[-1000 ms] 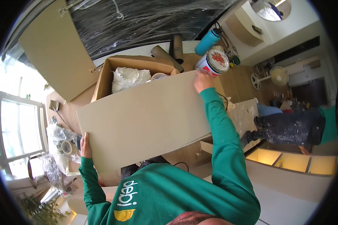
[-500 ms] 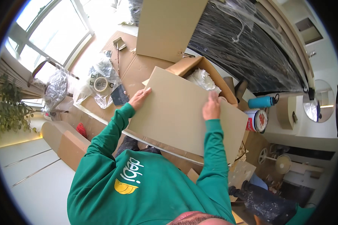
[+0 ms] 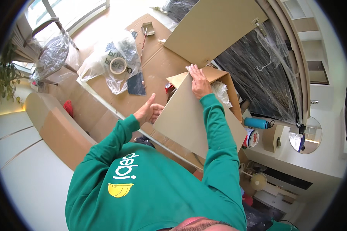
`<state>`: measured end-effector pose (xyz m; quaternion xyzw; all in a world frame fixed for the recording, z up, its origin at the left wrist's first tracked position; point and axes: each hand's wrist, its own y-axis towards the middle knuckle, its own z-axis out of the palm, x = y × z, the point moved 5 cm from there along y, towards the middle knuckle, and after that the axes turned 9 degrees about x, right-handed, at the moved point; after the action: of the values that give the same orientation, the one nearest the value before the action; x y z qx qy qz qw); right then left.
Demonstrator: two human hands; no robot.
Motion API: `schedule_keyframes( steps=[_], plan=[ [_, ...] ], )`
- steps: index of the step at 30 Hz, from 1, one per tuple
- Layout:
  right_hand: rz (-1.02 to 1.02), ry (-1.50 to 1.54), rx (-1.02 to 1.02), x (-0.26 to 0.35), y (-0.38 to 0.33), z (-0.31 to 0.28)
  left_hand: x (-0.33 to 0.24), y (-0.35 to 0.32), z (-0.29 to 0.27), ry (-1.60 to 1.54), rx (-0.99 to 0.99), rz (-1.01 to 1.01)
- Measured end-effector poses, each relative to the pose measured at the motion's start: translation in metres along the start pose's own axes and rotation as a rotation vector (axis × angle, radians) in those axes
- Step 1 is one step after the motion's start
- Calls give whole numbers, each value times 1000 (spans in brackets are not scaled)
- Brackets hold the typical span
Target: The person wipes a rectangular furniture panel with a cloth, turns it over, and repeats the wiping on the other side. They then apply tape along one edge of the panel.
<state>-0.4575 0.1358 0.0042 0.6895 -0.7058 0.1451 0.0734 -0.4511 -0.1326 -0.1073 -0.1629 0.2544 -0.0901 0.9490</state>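
A flat beige board (image 3: 189,123) is tilted in front of me, leaning by an open cardboard box (image 3: 233,90). My right hand (image 3: 199,82) lies along the board's far upper edge, with fingers stretched out. Beside the board's left corner is my left hand (image 3: 148,112), thumb raised and fingers apart; whether it touches the edge I cannot tell. White crumpled material (image 3: 221,94) shows inside the box.
A cardboard-covered table (image 3: 158,65) bears a roll of tape (image 3: 118,66) on plastic film, a dark flat piece (image 3: 136,84) and a thin brush (image 3: 144,42). Another beige panel (image 3: 216,30) stands behind. A blue bottle (image 3: 257,123) and a paint can (image 3: 251,138) are right.
My right hand has moved from the board's right part to its far edge. My left hand has come off the far left corner. The board has turned and the view has shifted.
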Motion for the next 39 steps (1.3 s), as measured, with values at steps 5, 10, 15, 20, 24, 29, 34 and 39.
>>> schedule_keyframes(
  steps=[5, 10, 15, 20, 24, 29, 34, 39],
  plan=[
    [-156, -42, 53, 63, -28, 13, 8, -46, 24, -387, 164, 154],
    [-376, -12, 204, 135, -65, 28, 16, -45, 21, -386, 181, 226],
    [-184, -321, 60, 26, -14, -6, 28, -55, 45, -100, 84, 308],
    [-330, -105, 228, 91, -44, 21, 48, -50, 38, -3, 22, 501],
    [-381, -133, 264, 113, -53, 19, 61, -46, 30, -94, -23, 564],
    [-338, -186, 224, 114, -48, 18, 59, -44, 28, -106, 6, 592],
    [-477, 73, 422, 224, -127, 31, 69, -56, 22, -462, 325, 488],
    [-103, 536, 369, 242, -175, 4, 31, -50, 18, -302, 118, 367]
  ],
)
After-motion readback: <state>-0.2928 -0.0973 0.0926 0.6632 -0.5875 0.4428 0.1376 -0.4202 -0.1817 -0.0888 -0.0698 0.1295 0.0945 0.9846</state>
